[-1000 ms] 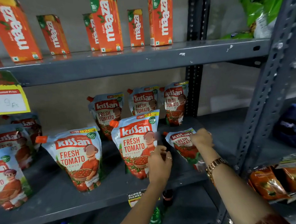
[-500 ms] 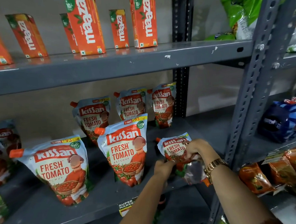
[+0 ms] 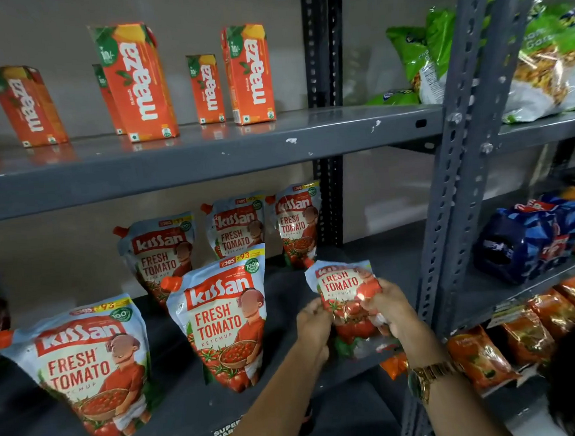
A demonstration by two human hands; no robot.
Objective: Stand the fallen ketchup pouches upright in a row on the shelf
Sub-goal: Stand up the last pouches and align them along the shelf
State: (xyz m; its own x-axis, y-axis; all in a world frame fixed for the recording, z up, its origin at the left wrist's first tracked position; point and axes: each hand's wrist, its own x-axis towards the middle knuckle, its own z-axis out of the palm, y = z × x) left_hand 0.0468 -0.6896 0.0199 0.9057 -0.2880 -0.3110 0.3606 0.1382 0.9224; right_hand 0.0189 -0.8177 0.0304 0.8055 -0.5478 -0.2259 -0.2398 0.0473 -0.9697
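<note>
I see both hands clamped on a small ketchup pouch (image 3: 344,290), left hand (image 3: 312,325), right hand (image 3: 392,307), above the shelf (image 3: 197,408) edge, five pouches upright beside, nearest (image 3: 223,319).

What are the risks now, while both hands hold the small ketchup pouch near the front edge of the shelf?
1. The small pouch looks soft and creased; it may flop over again once the left hand and right hand release it.
2. It is near the shelf edge, so it could slide off.
3. The left arm passes close to the large pouch and might knock it.
</note>
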